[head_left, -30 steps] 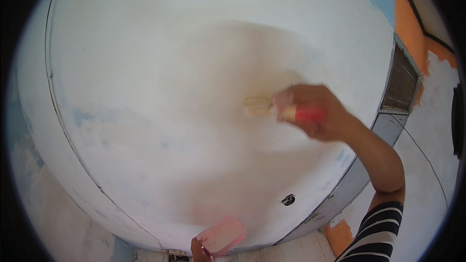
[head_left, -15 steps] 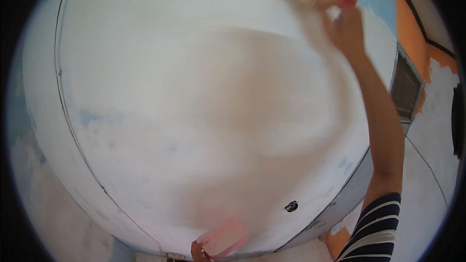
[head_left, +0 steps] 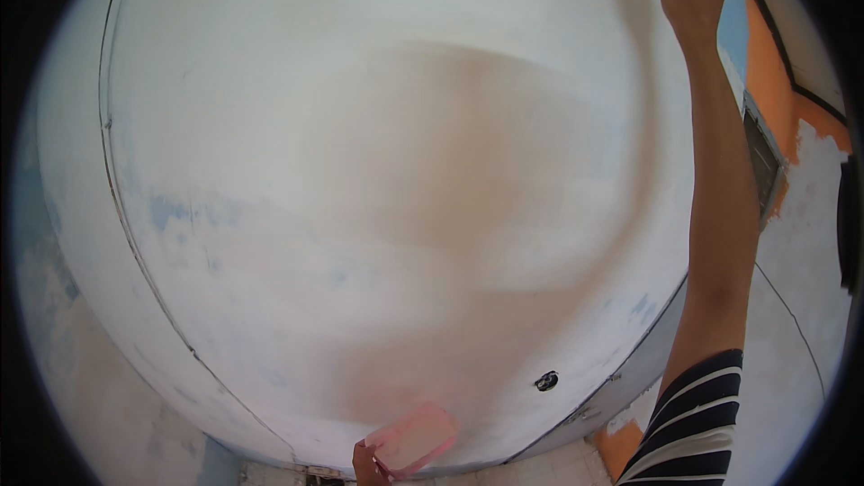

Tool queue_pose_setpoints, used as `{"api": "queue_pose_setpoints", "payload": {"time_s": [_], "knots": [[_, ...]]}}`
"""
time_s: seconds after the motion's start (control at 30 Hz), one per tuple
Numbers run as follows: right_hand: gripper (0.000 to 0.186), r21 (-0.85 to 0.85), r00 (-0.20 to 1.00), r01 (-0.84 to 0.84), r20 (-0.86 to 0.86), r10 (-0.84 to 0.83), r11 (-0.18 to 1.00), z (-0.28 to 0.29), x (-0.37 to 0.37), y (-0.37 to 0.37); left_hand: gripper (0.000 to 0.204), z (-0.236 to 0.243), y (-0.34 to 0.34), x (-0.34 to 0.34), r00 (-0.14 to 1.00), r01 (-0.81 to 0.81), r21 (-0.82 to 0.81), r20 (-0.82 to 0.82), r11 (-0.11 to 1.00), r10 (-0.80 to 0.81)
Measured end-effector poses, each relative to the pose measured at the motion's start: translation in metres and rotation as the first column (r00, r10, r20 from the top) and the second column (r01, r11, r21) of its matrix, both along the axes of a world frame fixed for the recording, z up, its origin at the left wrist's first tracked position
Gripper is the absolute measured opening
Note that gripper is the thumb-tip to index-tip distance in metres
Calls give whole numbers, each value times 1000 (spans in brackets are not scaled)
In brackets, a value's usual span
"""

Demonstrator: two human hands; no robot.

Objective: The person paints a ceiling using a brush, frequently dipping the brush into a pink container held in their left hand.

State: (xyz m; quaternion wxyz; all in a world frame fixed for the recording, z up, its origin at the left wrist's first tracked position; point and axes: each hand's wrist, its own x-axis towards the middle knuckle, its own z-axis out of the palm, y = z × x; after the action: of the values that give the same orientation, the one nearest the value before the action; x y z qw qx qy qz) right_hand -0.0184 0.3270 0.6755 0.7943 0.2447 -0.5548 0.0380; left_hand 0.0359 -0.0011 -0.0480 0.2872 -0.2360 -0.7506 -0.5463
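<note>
A wide white-painted wall (head_left: 360, 171) fills the view, with faint blue patches showing through at its left and lower right. A small dark hole (head_left: 545, 382) sits low on it. At the right, an orange wall (head_left: 772, 63) carries a grey vent grille (head_left: 763, 157).

Room being repainted, white-coated wall (head_left: 405, 171) with blue patches showing through, orange wall (head_left: 778, 63) half covered, wall vent (head_left: 763, 157), tiled floor (head_left: 558, 468)

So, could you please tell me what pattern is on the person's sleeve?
The sleeve has dark navy and white horizontal stripes, seen at the lower right of the head view.
</note>
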Motion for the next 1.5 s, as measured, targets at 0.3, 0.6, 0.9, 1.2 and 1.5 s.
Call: {"api": "queue_pose_setpoints", "payload": {"time_s": [0.3,0.6,0.9,1.2,1.5], "knots": [[25,614,766,-95,548,-337,783,-268,-2,-61,33,-6,-22,-18,600,-106,809,516,578,-611],[22,-399,501,-567,527,686,720,-479,49,-115,31,-12,-34,-41,980,110,-33,168,993,-103],[32,-858,331,-150,425,843,491,-582,103,-121,41,34,-45,-6,534,-121,924,369,364,-760],[28,-468,-205,-395,884,421,791,-547,86,-146,53,45,-61,-26,711,58,840,345,539,-613],[21,-294,-163,-480,956,245,826,-546,65,-170,49,62,-64,-24,743,244,792,219,560,-632]]}}
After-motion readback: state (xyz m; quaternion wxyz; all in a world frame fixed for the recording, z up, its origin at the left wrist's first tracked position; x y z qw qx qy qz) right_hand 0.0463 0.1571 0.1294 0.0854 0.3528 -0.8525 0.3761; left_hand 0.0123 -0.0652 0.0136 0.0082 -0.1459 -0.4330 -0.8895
